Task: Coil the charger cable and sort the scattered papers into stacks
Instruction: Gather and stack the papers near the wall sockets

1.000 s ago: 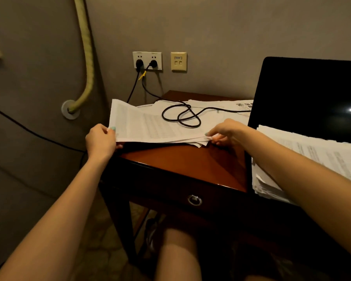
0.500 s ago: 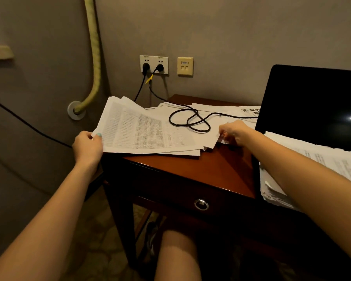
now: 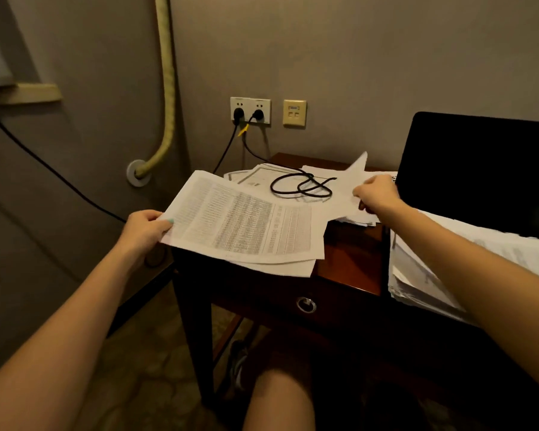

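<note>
We look down at a small dark wooden surface [image 3: 352, 259] set against a grey wall, with papers spread over most of it. The left hand [image 3: 143, 228] grips the left edge of a few printed sheets [image 3: 246, 228] dense with rows of small text, thumb on top and fingers curled underneath. These sheets jut out past the surface's near left corner. The right hand [image 3: 375, 192] reaches to the far right, its fingers closed in a pinch on a loose white sheet [image 3: 352, 175] whose corner sticks up. We cannot tell how many sheets that hand holds. Between the two hands, the black charger cable [image 3: 299, 186] lies uncoiled in loose overlapping loops on top of other papers [image 3: 262, 178] at the far middle of the surface. One end climbs to a plug in the white wall socket [image 3: 250, 110], and the other slips out of sight behind the lifted sheet. To the right stands a dark laptop screen [image 3: 479, 169], and in front of it, under the right forearm, sits a thick paper stack [image 3: 417, 275]. A round metal drawer pull [image 3: 306, 304] shows on the near face of the surface.
</note>
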The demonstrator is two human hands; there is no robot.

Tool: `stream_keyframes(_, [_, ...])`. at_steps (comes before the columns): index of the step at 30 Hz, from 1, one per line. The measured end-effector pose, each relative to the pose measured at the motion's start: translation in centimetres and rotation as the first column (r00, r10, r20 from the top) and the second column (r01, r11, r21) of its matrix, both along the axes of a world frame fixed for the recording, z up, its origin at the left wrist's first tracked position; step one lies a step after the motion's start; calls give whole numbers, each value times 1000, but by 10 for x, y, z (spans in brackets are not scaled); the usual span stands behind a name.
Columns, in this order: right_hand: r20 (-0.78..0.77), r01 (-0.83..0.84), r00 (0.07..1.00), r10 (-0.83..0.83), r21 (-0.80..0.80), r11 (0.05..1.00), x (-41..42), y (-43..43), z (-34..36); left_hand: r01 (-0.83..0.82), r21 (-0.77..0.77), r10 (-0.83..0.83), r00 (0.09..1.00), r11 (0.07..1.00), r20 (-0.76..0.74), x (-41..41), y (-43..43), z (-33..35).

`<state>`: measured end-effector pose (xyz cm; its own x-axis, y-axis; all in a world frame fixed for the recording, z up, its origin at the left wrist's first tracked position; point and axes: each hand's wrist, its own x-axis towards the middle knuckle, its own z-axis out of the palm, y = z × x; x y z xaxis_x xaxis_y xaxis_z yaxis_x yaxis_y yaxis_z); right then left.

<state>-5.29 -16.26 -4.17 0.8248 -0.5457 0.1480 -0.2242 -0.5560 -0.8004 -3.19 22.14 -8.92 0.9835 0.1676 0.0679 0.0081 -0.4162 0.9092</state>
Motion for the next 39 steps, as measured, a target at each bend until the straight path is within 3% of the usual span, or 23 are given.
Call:
stream_keyframes(4, [218, 54, 976, -13, -182, 982, -39, -10, 35, 107, 32, -101, 986, 994, -135, -11, -17, 2])
stream_keyframes(8, [414, 145, 909, -49, -205, 968, -78, -26, 58, 165, 31, -152, 957, 986, -248, -25, -38, 3])
stream_keyframes(13, [568, 206, 818, -87, -150, 967, -134, -52, 77, 25, 11, -23, 985, 1000, -170, -35, -58, 2])
stream_keyframes(16, [640, 184, 759, -120, -34, 982, -153, -68, 78, 30, -6, -30, 997, 1000, -65, -42, -64, 1])
stream_keyframes(21, [652, 106, 718, -245, 245, 964, -168, -84, 69, -28, -105, 40, 993, 994, 114, -56, -67, 1])
stream_keyframes(27, [641, 89, 711, -290, 326, 941, -172, -89, 62, -38, -488, 115, 985, 872, 130, -46, -54, 27])
stream_keyframes(33, [596, -83, 770, -226, 446, 891, -168, -80, 57, 94, -545, 40, 972, 833, 230, -40, -75, 68])
stream_keyframes(39, [551, -230, 820, -153, 563, 794, -164, -68, 48, 141, -458, -52, 978, 877, 202, -39, -127, 58])
